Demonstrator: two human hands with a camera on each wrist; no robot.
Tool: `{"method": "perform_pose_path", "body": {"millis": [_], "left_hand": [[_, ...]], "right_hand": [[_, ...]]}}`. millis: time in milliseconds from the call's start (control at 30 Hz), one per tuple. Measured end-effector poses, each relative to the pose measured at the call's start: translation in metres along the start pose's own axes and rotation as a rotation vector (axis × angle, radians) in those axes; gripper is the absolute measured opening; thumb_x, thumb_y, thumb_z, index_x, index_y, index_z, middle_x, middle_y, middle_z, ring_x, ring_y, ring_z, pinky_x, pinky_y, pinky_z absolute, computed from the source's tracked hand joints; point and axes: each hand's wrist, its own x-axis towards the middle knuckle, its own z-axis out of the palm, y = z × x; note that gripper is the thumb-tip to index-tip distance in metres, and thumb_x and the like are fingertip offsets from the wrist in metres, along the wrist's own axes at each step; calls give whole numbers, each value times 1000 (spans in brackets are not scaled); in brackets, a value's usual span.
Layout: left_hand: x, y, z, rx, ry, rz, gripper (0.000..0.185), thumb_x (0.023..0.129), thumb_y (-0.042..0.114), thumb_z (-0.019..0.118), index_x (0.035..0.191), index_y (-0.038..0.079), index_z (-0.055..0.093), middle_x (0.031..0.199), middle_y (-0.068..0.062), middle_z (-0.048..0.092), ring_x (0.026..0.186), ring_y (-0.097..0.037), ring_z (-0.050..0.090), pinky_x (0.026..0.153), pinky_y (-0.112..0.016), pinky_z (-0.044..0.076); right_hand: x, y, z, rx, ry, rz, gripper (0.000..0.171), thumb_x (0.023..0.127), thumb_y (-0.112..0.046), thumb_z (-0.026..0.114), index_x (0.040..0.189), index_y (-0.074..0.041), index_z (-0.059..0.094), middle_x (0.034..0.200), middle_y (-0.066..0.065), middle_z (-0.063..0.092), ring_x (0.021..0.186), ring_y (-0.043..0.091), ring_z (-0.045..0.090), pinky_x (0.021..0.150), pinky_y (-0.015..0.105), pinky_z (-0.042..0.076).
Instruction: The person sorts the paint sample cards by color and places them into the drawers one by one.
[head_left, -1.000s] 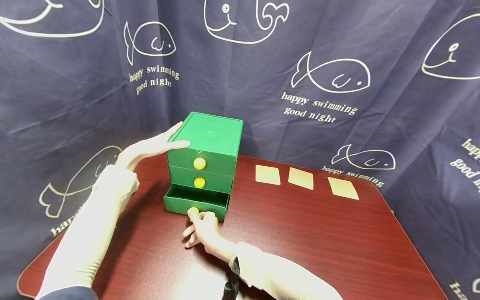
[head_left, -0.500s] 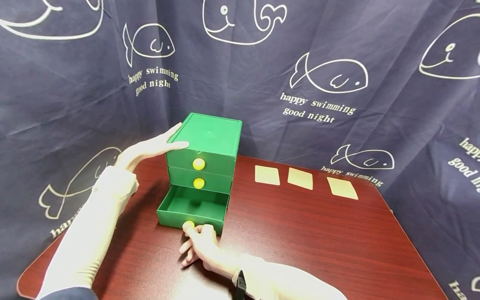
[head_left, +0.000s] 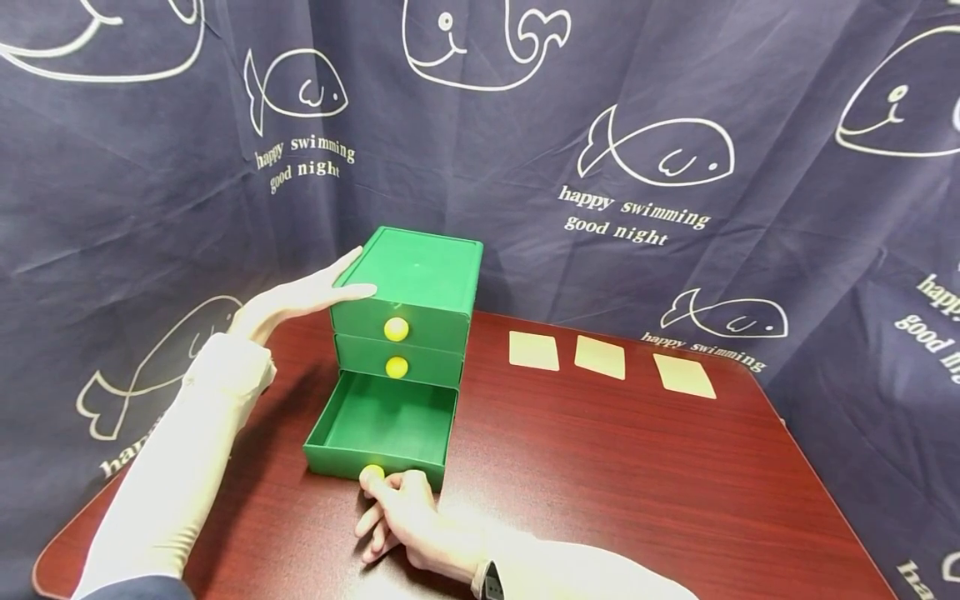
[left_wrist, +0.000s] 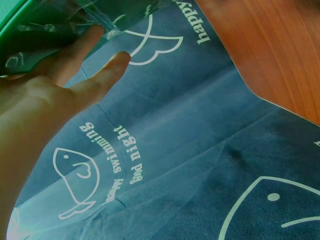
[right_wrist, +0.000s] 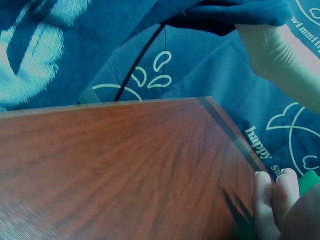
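A green three-drawer cabinet (head_left: pixel 420 267) stands on the table, each drawer with a round yellow knob. Its bottom drawer (head_left: pixel 390 417) is pulled far out and nothing lies inside. The right hand (head_left: pixel 408 517) pinches the bottom drawer's yellow knob (head_left: pixel 372 473) between thumb and finger, its other fingers spread loosely below. At the cabinet's upper left edge, the left hand (head_left: pixel 300 293) rests with straight fingers, the thumb on top. The left wrist view shows the left hand (left_wrist: pixel 55 90) against the green side. Only some fingertips of the right hand (right_wrist: pixel 277 205) show in the right wrist view.
The upper two drawers (head_left: pixel 431 329) are closed. Three pale yellow paper squares (head_left: pixel 534 351) lie in a row right of the cabinet on the reddish-brown table (head_left: pixel 600 467). A dark blue curtain (head_left: pixel 510 167) with white fish drawings hangs behind and beside the table.
The bottom drawer has slid further out toward the person, with the right hand moving back on its knob. The left hand has stayed on the cabinet.
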Motion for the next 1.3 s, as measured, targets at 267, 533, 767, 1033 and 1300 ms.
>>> {"method": "perform_pose_path", "body": {"millis": [267, 533, 767, 1033, 1300], "left_hand": [[1, -2, 0, 4, -3, 4, 90, 91, 59, 54, 154, 35, -4, 163, 13, -4, 150, -15, -2, 123, -52, 4], [1, -2, 1, 1, 1, 7, 91, 91, 58, 54, 155, 31, -4, 163, 12, -3, 150, -14, -2, 123, -52, 4], [1, 1, 0, 9, -4, 0, 91, 90, 61, 54, 154, 34, -4, 163, 13, -4, 151, -15, -2, 123, -52, 5], [0, 0, -4, 5, 3, 19, 89, 91, 58, 55, 154, 35, -4, 163, 13, -3, 150, -14, -2, 123, -52, 5], [-4, -4, -5, 9, 2, -5, 89, 91, 59, 54, 154, 35, -3, 163, 13, -3, 150, -15, -2, 122, -54, 4]], "right_hand": [[-4, 4, -1, -7, -7, 14, 32, 92, -31, 62, 96, 0, 59, 55, 8, 65, 33, 9, 51, 42, 38, 55], [-16, -7, -18, -95, -125, 69, 42, 91, -39, 63, 94, 3, 61, 56, 6, 64, 33, 8, 50, 38, 28, 51], [-25, -44, -80, -352, -111, -130, 41, 87, -31, 70, 87, 10, 65, 67, 31, 67, 44, 20, 64, 43, 34, 54], [58, -94, -177, -738, 493, -400, 29, 87, -36, 70, 84, -7, 71, 68, 11, 71, 57, 24, 65, 52, 28, 51], [143, -93, -242, -1303, 758, -442, 60, 80, -59, 60, 105, -4, 62, 103, 17, 65, 103, 36, 55, 81, 45, 49]]}}
